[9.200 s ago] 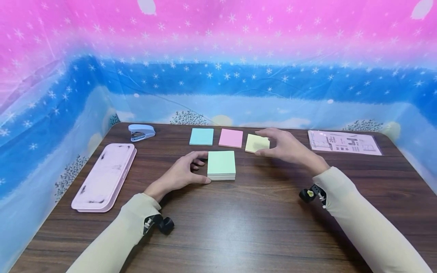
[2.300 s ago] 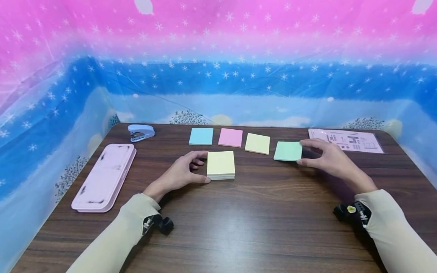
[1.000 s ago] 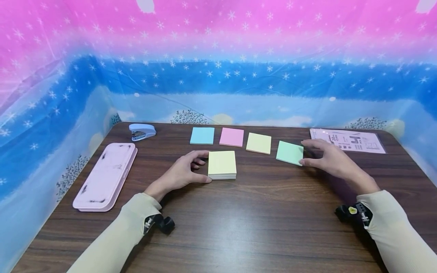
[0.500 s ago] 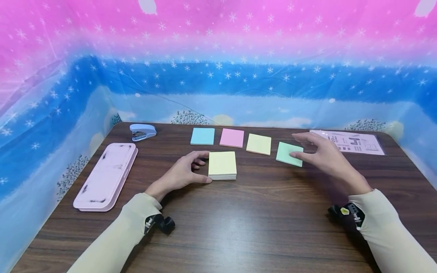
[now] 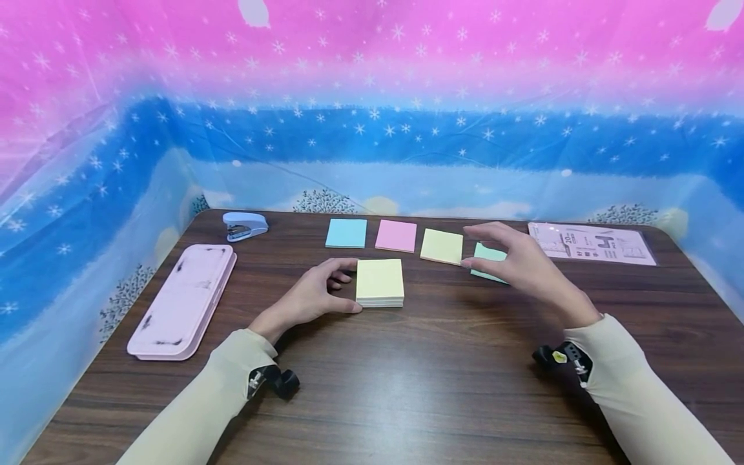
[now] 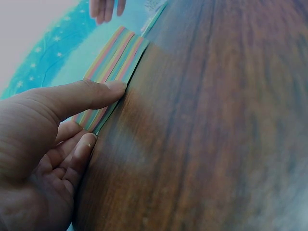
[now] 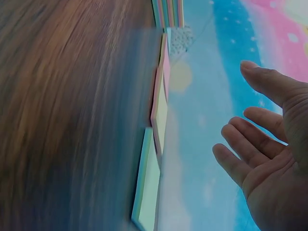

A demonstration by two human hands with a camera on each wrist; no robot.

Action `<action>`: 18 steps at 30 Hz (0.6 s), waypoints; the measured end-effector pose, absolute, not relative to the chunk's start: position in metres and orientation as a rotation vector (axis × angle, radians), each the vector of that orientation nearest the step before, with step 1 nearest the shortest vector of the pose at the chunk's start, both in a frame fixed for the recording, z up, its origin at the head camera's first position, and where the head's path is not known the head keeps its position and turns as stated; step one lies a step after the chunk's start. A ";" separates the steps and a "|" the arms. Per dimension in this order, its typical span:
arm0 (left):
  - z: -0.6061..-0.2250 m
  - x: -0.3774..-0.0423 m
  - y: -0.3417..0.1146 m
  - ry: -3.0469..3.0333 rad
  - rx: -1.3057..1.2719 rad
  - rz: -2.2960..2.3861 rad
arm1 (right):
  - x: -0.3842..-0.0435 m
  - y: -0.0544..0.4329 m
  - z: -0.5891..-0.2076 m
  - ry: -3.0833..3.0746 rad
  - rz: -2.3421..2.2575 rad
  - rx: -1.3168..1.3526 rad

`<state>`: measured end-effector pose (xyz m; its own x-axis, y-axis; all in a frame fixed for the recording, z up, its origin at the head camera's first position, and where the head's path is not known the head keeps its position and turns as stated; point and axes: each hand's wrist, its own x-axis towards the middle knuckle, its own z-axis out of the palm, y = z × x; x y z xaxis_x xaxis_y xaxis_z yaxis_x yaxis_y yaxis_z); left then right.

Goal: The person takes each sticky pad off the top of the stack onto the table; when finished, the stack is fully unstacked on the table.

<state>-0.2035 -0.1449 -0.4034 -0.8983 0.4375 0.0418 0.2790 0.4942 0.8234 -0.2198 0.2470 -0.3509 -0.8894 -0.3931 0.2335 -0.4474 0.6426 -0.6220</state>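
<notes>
The laying-out looks partly done: 4 pads lie flat and apart in a row across the table (image 5: 372, 400), the blue pad (image 5: 345, 233), pink pad (image 5: 396, 236), yellow pad (image 5: 442, 246) and green pad (image 5: 488, 252), the last turned a little askew. The stack (image 5: 380, 279) sits nearer the person, yellow on top, its layers banded in several colours in the left wrist view, so more pads seem left to separate. The left hand (image 5: 308, 294) grips the stack's left edge between thumb and fingers. The right hand (image 5: 523, 268) is empty, fingers spread, hovering over the green pad.
</notes>
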 end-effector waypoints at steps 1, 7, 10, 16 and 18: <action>-0.404 -0.204 -0.145 2.561 0.617 1.365 | -0.220 0.244 -0.351 -2.776 1.080 0.721; -0.403 -0.204 -0.145 2.551 0.614 1.378 | -0.225 0.225 -0.351 -2.737 1.049 0.810; -0.403 -0.203 -0.145 2.553 0.614 1.375 | -0.227 0.215 -0.351 -2.733 1.056 0.840; -0.403 -0.204 -0.145 2.556 0.619 1.370 | -0.227 0.196 -0.351 -2.745 1.178 0.880; -0.403 -0.204 -0.145 2.555 0.614 1.374 | -0.226 0.190 -0.351 -2.746 1.225 0.898</action>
<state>-0.2042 -0.1449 -0.4031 -0.8992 0.4358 0.0391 0.2729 0.4887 0.8286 -0.2265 0.1903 -0.3508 -0.8361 -0.4996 0.2265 -0.5024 0.5314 -0.6821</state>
